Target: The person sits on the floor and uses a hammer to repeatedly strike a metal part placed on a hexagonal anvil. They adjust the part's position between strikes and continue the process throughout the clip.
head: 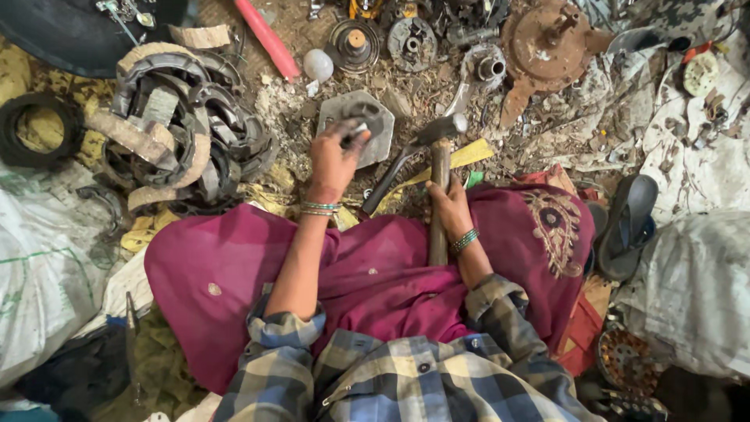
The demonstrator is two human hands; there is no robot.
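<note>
Magenta cloth [375,273]: spread over the seated person's lap, embroidered patch at the right edge.
Pile of curved brake shoes [176,117]: on the ground at upper left, well apart from both hands.
Rusty round disc with a centre shaft [547,43]: on the ground at top right, among scrap and debris.
Dark sandal [629,223]: on the ground just beside the cloth's right edge.
Flat grey metal plate [384,137]: on the ground ahead of the lap.
Hammer [440,168]: wooden handle upright over the lap, dark claw head just right of the plate.
Left hand [334,160]: fingers closed on a small dark metal part [361,121], held on the plate.
Right hand [451,209]: closed around the hammer's handle, below the head.
</note>
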